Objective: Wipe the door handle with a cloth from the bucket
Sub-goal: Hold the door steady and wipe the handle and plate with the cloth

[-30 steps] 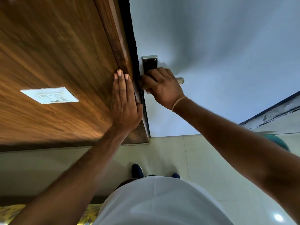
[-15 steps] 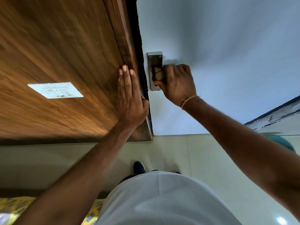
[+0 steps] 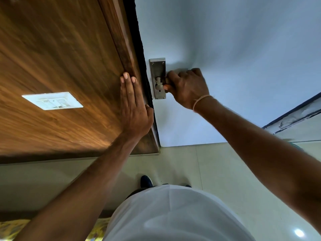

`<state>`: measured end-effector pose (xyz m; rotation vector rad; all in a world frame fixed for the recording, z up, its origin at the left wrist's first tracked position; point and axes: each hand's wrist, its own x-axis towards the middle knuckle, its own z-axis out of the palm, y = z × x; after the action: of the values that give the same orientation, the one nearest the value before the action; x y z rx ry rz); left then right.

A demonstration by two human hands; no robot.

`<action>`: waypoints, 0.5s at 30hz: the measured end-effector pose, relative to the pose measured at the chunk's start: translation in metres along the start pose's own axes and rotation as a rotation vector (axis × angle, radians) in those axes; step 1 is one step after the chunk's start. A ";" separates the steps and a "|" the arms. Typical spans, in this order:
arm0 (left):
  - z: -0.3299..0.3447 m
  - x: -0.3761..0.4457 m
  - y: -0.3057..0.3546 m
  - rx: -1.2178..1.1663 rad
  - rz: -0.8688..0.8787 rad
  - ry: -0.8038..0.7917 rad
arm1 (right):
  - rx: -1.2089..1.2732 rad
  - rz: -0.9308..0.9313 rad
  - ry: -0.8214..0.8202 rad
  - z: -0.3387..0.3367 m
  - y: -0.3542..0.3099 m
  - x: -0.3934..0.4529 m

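Right hand [image 3: 188,87] at centre frame, fingers curled tight around the door handle [image 3: 160,82]; lever itself almost wholly hidden under the fist, only its stub at the plate showing. Cloth not discernible in the grip; cannot tell whether one is held. Thin band [image 3: 201,101] on the right wrist. Steel backplate [image 3: 157,66] upright on the white door [image 3: 225,49], screws visible at its top corners, keyhole low on the plate. Left hand [image 3: 133,108] just left of centre, flat and open, fingers together, palm pressed against the wooden panel [image 3: 60,58] beside the door edge, holding nothing. White switch plate [image 3: 52,100] at left of frame on the same panel. Tiled floor [image 3: 217,171] below, dark shoe [image 3: 146,181] at lower centre.
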<state>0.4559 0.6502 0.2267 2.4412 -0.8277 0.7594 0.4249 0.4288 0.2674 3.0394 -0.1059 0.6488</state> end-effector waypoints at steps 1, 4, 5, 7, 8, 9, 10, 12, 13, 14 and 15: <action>0.000 0.000 0.000 0.004 0.001 0.001 | 0.020 0.014 -0.015 -0.002 0.008 0.000; 0.000 0.001 0.003 0.025 -0.012 -0.008 | 0.140 0.042 -0.138 -0.007 0.010 0.009; 0.000 0.000 0.005 0.031 -0.017 -0.014 | 0.163 0.048 -0.181 -0.007 0.006 0.016; -0.001 0.000 0.006 0.036 -0.021 -0.023 | 0.178 0.053 -0.231 -0.009 -0.005 0.026; -0.002 0.000 0.006 0.037 -0.019 -0.025 | 0.175 0.056 -0.235 -0.010 -0.008 0.029; -0.001 0.000 0.006 0.036 -0.017 -0.024 | 0.169 0.062 -0.238 -0.010 -0.010 0.030; -0.001 0.001 0.005 0.031 -0.015 -0.022 | 0.163 0.070 -0.244 -0.011 -0.010 0.028; 0.000 0.001 0.005 0.014 -0.009 -0.016 | 0.173 0.099 -0.254 -0.014 -0.010 0.022; 0.001 0.001 0.006 0.007 -0.006 -0.011 | 0.192 0.118 -0.246 -0.015 -0.010 0.020; 0.001 0.002 0.006 0.003 -0.006 -0.003 | 0.211 0.134 -0.226 -0.015 -0.012 0.018; 0.002 0.002 0.006 -0.002 -0.008 0.007 | 0.224 0.144 -0.195 -0.014 -0.014 0.015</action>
<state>0.4535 0.6439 0.2280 2.4374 -0.8156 0.7639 0.4340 0.4426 0.2866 3.3307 -0.2765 0.3924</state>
